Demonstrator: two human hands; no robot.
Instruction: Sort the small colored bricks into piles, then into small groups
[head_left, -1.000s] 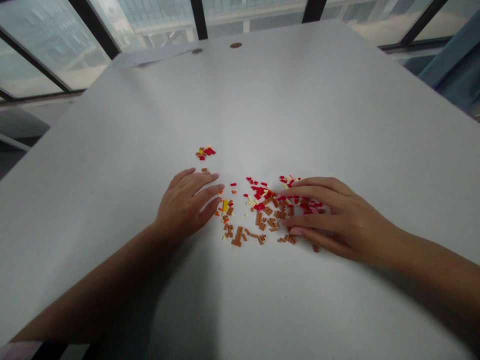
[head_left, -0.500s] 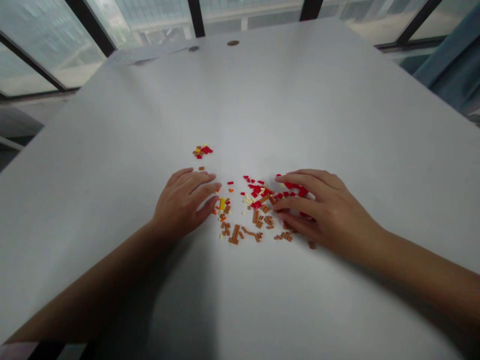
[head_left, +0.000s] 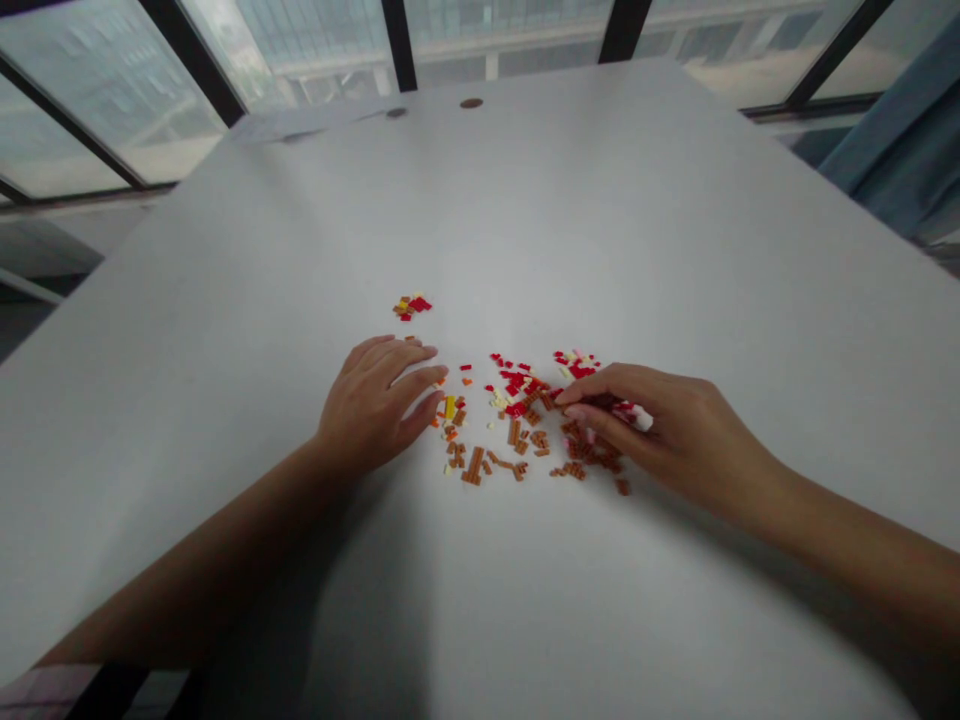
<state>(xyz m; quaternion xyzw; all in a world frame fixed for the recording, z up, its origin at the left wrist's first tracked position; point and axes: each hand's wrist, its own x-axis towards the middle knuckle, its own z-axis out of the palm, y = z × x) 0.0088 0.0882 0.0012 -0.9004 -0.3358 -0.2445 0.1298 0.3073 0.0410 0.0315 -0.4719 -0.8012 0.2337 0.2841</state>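
My left hand (head_left: pixel 382 405) rests palm down with its fingers spread, left of the scattered toy bricks. Near its thumb lie a yellow brick (head_left: pixel 450 407) and some small orange pieces (head_left: pixel 449 434). My right hand (head_left: pixel 660 415) reaches into the right part of the spread, thumb and index finger drawn together in a pinch beside brown bricks (head_left: pixel 533 416). Whatever is between those fingertips is too small to make out. Red bricks (head_left: pixel 517 382) lie left of the right hand, and more brown bricks (head_left: pixel 592 447) are below it, partly covered.
A small pile of red, yellow and brown bricks (head_left: pixel 413 305) sits apart, beyond my left hand. The white table (head_left: pixel 600 220) carries two round discs (head_left: pixel 471 103) near its far edge. Windows stand behind it, with a blue curtain (head_left: pixel 892 150) at the right.
My right hand's fingers have come together from a looser spread, uncovering red bricks behind and brown ones below. The left hand keeps its pose. The whole view has shifted slightly.
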